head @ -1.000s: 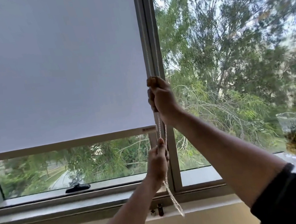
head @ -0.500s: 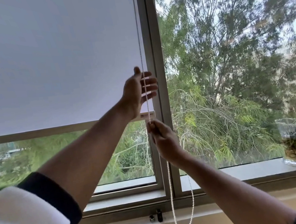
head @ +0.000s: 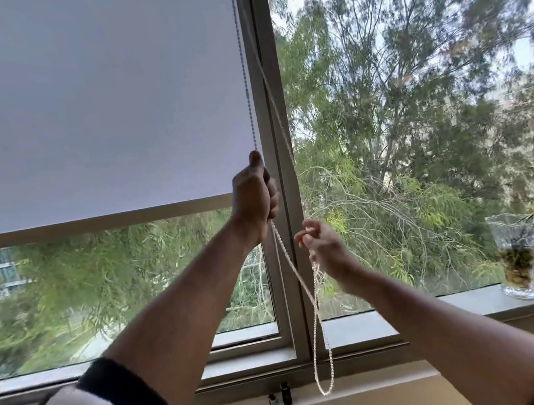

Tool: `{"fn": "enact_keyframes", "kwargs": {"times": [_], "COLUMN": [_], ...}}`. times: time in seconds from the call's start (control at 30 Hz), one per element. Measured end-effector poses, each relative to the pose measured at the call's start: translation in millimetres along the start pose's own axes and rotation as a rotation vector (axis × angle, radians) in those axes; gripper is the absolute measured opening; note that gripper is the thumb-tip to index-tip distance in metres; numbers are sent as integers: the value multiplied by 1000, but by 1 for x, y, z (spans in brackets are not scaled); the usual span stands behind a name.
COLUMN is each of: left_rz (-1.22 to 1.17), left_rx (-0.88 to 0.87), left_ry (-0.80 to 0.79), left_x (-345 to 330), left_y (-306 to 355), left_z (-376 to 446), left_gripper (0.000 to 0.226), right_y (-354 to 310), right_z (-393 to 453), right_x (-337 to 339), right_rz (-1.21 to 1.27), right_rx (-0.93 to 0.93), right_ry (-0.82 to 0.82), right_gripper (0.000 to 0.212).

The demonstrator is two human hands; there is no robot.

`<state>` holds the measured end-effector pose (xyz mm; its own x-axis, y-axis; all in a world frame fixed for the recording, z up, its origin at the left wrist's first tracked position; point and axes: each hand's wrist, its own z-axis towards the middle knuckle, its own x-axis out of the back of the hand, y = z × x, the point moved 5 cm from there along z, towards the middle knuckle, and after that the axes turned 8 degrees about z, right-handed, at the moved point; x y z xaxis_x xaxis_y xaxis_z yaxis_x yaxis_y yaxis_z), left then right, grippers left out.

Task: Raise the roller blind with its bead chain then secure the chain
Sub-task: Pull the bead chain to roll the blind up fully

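A white roller blind [head: 88,107] covers the upper part of the left window pane, and its bottom rail [head: 89,225] hangs well above the sill. The bead chain [head: 315,316] runs down along the middle window post and ends in a loop just above the sill. My left hand [head: 254,197] is closed in a fist around the front strand, level with the bottom rail. Lower and to the right, my right hand [head: 324,245] has loosely curled fingers pinching the other strand, which hangs out below it.
Two small dark fittings [head: 285,393] sit on the sill under the chain loop. A glass vase with a plant [head: 516,255] stands on the window ledge [head: 414,319] at the right. Trees fill the view beyond the glass.
My left hand, open beside the chain half a second ago, has closed on the front strand and come down. My right hand has dropped lower and to the right. The bottom rail sits higher.
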<state>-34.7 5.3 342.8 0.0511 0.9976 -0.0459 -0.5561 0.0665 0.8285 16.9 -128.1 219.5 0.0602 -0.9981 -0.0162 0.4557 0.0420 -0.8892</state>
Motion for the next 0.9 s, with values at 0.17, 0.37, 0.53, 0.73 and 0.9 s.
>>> {"fn": "enact_keyframes", "kwargs": {"times": [0.17, 0.37, 0.53, 0.73, 0.9], "left_rz": [44, 36, 29, 134, 61], "left_rx": [-20, 49, 77, 125, 130], "left_ry": [-15, -30, -12, -10, 76], "left_x": [-7, -24, -19, 7, 24], "left_y": [-23, -56, -79, -106, -73], "left_z": [-22, -45, -56, -58, -32], "left_gripper": [59, 55, 54, 55, 54], "right_y": [-81, -167, -170, -147, -135], "right_z": [26, 41, 36, 11, -5], "right_x": [-11, -44, -58, -69, -68], "right_rz": [169, 429, 358, 290, 225], "right_rx": [58, 112, 212, 291, 389], "right_ry": [-2, -114, -10, -44, -59], "right_gripper": [29, 34, 35, 37, 38]}}
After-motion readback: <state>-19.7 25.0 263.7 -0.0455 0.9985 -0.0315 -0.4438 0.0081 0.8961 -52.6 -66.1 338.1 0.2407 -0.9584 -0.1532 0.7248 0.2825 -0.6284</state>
